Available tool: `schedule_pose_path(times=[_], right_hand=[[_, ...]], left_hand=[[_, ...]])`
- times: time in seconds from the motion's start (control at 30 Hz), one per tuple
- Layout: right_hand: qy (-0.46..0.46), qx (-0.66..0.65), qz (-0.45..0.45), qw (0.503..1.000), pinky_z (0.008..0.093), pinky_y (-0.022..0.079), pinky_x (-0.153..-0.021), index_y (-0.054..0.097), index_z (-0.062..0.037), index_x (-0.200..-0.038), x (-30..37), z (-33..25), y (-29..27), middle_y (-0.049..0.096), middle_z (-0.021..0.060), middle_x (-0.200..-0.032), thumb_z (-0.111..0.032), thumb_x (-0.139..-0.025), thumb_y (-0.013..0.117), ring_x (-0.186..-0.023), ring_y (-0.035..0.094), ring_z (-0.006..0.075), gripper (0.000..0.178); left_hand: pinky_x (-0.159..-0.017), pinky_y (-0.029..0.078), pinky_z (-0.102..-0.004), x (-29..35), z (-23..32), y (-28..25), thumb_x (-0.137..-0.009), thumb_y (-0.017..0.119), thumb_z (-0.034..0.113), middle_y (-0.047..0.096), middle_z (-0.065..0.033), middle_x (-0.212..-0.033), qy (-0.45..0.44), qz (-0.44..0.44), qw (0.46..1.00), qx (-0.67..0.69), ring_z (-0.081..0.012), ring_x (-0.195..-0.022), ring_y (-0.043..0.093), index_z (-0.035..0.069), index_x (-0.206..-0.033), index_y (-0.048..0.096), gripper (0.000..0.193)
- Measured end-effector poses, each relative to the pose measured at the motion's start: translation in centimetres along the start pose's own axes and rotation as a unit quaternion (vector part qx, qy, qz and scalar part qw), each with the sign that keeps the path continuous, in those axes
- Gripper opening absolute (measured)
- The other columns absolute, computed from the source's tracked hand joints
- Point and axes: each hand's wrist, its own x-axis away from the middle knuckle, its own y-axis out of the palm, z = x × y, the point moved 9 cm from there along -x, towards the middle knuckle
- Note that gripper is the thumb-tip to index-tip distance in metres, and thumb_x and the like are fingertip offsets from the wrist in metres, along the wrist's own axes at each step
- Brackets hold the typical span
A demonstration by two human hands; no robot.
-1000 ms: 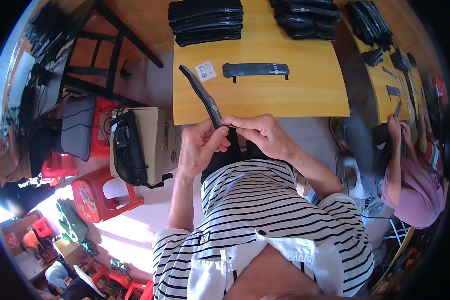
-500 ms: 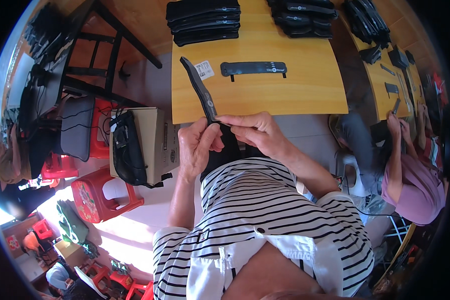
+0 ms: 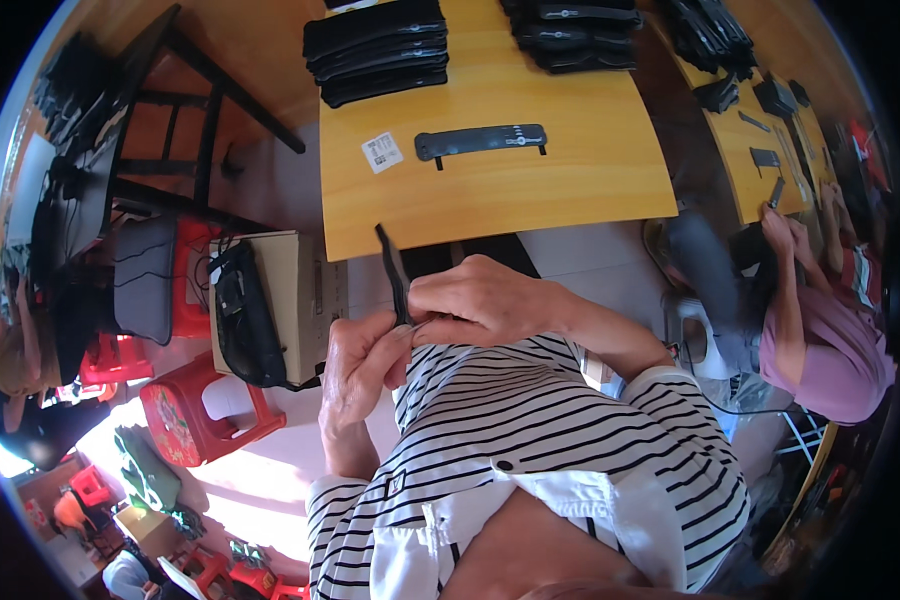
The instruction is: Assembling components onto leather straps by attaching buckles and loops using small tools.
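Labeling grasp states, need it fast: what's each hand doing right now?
Left hand: closed, fingers pinching the lower end of the black strap.
Right hand: closed over the same black strap from above.

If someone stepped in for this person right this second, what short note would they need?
Left hand: pinching the lower end of a thin black strip, in front of the chest.
Right hand: fingers closed on the same strip beside the left.
On the wooden table: one flat black strip, a small white label, stacks of black pieces along the far edge.
Done: one strip lies flat on the table.
Left: the held strip is off the table, in both hands.
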Motion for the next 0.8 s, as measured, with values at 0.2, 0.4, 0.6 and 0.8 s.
schedule_pose_path(times=[0.2,0.4,0.6,0.8], right_hand=[[-0.044,-0.032,-0.017,0.998,0.034,0.036,-0.044,0.05,-0.002,-0.074,1.1,-0.4,0.5,0.046,0.0106,-0.059,-0.012,-0.079,0.059,-0.05,0.049,0.0257,0.014],[0.227,-0.537,0.124,0.803,0.0208,0.022,-0.035,0.047,-0.003,-0.057,3.5,4.7,2.0,0.043,0.002,-0.046,-0.001,-0.077,0.046,-0.035,0.033,0.0065,0.02],[0.218,-0.588,0.161,0.763,0.0205,0.02,-0.033,0.045,-0.004,-0.057,3.9,6.8,1.7,0.04,0.0004,-0.045,-0.002,-0.078,0.046,-0.034,0.03,0.0037,0.021],[0.215,-0.526,0.135,0.812,0.0179,0.02,-0.036,0.043,-0.0056,-0.06,4.1,7.6,1.3,0.041,-0.0019,-0.049,-0.009,-0.083,0.049,-0.04,0.032,0.0018,0.024]], left_hand=[[-0.037,0.032,-0.0206,-0.6,-0.9,1.3,-0.083,0.048,0.009,0.048,-0.0023,-0.046,0.006,-0.046,0.999,0.015,-0.0062,-0.039,0.043,-0.001,-0.057,0.049,0.027],[-0.037,0.034,-0.0207,-2.0,-1.3,3.2,-0.084,0.048,0.013,0.049,-0.0042,-0.046,0.05,-0.087,0.986,0.131,-0.0093,-0.037,0.045,0.0,-0.056,0.046,0.03],[-0.039,0.038,-0.0206,-3.8,-3.0,3.6,-0.087,0.047,0.024,0.054,-0.0055,-0.052,0.005,-0.048,0.983,0.177,-0.0108,-0.039,0.049,0.002,-0.06,0.05,0.036],[-0.04,0.04,-0.0217,-4.2,-3.4,3.6,-0.09,0.047,0.028,0.051,-0.0048,-0.049,-0.021,-0.045,0.998,-0.03,-0.0091,-0.042,0.05,0.0,-0.061,0.051,0.041]])
